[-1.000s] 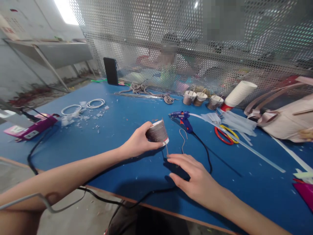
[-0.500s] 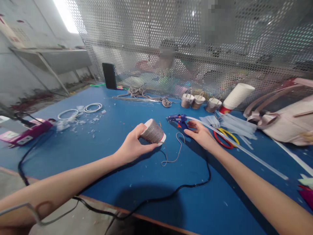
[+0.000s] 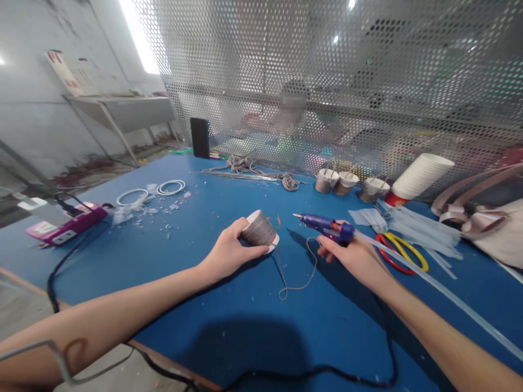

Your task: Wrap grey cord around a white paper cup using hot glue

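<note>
My left hand (image 3: pixel 231 245) grips a paper cup (image 3: pixel 260 230) wound with grey cord, tilted on its side just over the blue table (image 3: pixel 171 305). A white rim and a thin red band show at the cup's right end. From there a loose grey cord (image 3: pixel 300 287) trails in a curve across the table. My right hand (image 3: pixel 355 258) is closed around the handle of a blue glue gun (image 3: pixel 327 226), raised off the table. Its nozzle points left toward the cup, some distance away. A long clear glue stick (image 3: pixel 433 283) sticks out of its back.
Three cord-wrapped cups (image 3: pixel 345 183) and a stack of paper cups (image 3: pixel 423 177) stand at the back right. Red and yellow rings (image 3: pixel 402 253) lie near plastic strips (image 3: pixel 425 228). A purple power strip (image 3: pixel 67 224) is at left. A phone (image 3: pixel 200 138) leans on the perforated metal screen (image 3: pixel 229 71).
My right hand has taken hold of the glue gun and lifted it from the table. The left hand still holds the cup. The view has shifted slightly.
</note>
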### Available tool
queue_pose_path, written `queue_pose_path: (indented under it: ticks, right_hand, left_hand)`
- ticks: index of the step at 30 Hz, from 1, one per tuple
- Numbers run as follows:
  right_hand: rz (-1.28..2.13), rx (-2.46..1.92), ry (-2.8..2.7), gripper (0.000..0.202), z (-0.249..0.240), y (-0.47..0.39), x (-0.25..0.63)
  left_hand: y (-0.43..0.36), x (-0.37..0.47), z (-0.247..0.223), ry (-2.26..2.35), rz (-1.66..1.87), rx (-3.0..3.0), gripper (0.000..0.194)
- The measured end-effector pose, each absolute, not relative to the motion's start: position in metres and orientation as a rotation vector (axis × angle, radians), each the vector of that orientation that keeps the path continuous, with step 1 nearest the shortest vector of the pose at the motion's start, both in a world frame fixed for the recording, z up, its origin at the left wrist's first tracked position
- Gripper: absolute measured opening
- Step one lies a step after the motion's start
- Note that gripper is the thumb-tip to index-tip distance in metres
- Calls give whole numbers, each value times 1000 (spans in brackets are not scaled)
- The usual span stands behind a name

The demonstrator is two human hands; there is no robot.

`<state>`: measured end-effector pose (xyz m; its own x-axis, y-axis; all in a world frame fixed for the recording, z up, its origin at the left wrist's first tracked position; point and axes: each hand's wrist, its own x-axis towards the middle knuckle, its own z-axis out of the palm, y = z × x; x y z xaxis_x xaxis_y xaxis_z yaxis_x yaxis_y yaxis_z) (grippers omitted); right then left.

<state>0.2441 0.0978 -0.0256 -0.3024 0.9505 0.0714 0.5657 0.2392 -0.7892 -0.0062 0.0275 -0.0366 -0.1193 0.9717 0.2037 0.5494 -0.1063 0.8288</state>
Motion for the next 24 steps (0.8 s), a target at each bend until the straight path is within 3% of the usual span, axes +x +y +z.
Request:
queue_pose_path:
  ticks: [7, 24]
  right_hand:
    - [772, -1178, -2088, 29, -22, 44, 248]
    - [639, -1016, -2198, 29, -31, 36, 234]
  left_hand:
    - [28, -3, -36, 1613, 1153, 1737, 24]
    - [26, -1, -36, 1591, 1140, 1915, 21]
